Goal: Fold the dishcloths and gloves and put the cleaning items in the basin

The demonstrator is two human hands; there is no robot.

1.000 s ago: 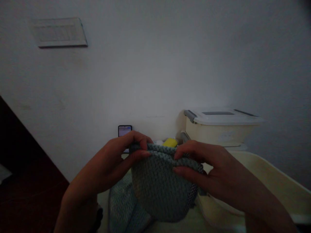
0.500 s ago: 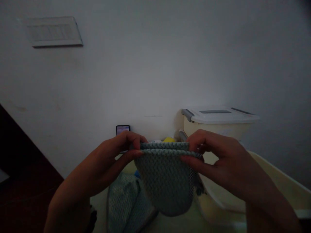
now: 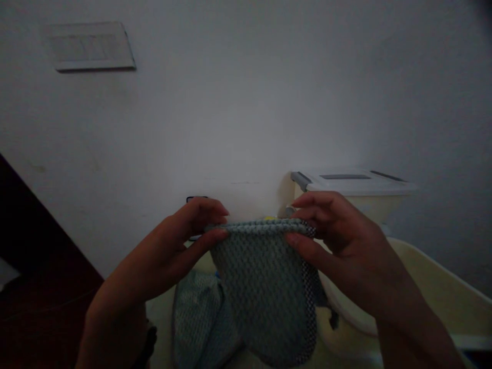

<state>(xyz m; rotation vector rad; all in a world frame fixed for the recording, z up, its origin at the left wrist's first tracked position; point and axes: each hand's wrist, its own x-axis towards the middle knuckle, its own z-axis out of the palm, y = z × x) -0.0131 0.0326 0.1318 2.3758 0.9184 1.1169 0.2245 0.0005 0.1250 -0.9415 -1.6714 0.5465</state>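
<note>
A grey-green knitted cloth (image 3: 265,287) with a dark checked edging on its right side hangs between my two hands. My left hand (image 3: 180,246) pinches its upper left corner between thumb and fingers. At the upper right corner, my right hand (image 3: 342,246) grips the same edge, thumb in front and fingers behind. The top edges lie pressed together, so the cloth looks folded double. Below and to the left lies a second grey-green knitted cloth (image 3: 198,312), crumpled and partly covered by the hanging one.
A lidded pale storage box (image 3: 353,187) stands against the wall at right, with a cream open tub (image 3: 434,277) in front of it. Behind my left hand a phone (image 3: 197,199) is mostly hidden. A switch panel (image 3: 92,47) is on the wall at upper left.
The cloth's two upper edges, apart before, now meet. The cloth hangs lower and nearer, its checked edging shows more, and my left hand covers most of the phone.
</note>
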